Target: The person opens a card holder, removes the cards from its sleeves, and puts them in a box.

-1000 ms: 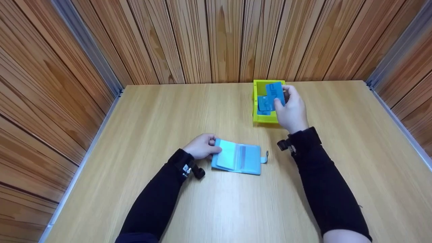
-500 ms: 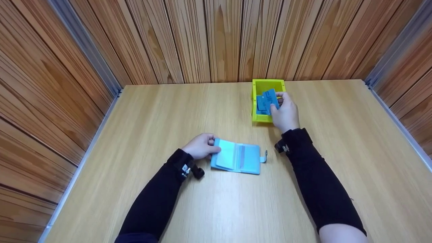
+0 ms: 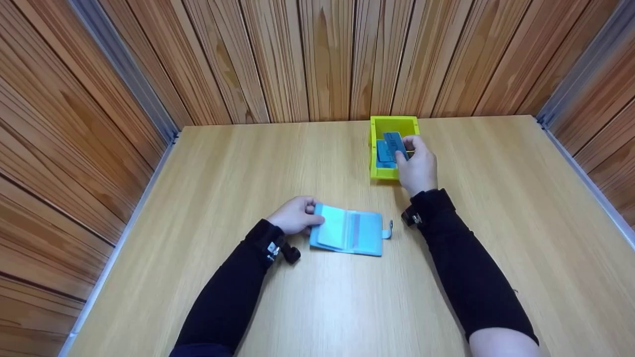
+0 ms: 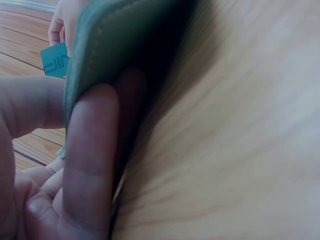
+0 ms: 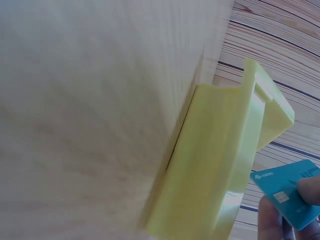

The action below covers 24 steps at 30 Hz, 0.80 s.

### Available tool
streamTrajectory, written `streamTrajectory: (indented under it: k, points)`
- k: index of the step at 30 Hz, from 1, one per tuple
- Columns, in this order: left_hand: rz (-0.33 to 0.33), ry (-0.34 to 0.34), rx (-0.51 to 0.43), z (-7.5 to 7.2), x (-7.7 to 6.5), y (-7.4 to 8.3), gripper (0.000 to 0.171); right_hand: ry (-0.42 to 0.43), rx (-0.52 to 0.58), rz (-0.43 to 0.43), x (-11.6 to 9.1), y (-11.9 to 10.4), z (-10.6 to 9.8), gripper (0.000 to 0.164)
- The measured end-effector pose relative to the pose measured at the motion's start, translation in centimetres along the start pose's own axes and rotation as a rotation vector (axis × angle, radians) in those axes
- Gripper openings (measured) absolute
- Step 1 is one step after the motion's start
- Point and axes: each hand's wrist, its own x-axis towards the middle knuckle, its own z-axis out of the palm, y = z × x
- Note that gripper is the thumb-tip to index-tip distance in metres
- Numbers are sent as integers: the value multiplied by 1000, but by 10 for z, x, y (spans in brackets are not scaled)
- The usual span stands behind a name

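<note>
A light-blue card wallet (image 3: 368, 233) lies unfolded on the table, its snap strap pointing right. My left hand (image 3: 293, 216) pinches its left edge, thumb on the inner sleeve and fingers underneath; the left wrist view shows those fingers (image 4: 92, 150) against the cover from below. Farther back, a blue card (image 3: 395, 144) is pinched between thumb and fingers of my right hand (image 3: 418, 166), over the yellow bin (image 3: 384, 173). In the right wrist view this bank card (image 5: 287, 187) shows a chip and white print. More blue cards (image 3: 383, 152) lie inside the bin, partly covered by the held one.
Wood-panelled walls (image 3: 327, 59) rise behind the table and along both sides. The bin stands near the table's back edge, right of the middle. Bare tabletop (image 3: 238, 168) shows left of the bin and in front of the wallet.
My right hand has shifted a little left and lower with the card, which now tilts and looks narrower over the bin. The left hand and the wallet keep their place.
</note>
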Motion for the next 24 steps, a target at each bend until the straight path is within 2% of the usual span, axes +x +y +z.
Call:
streamTrajectory:
  k: [8, 20, 24]
  points:
    - [-14, -1, -4, 0, 0, 0, 27, -26, -26, 3, 1, 3, 1, 30]
    - [-15, -8, -17, 0, 0, 2, 26, -118, -85, 154, 6, 1, 0, 44]
    - [-8, -12, -13, 0, 0, 1, 26, -125, -100, 143, 7, 3, 0, 46]
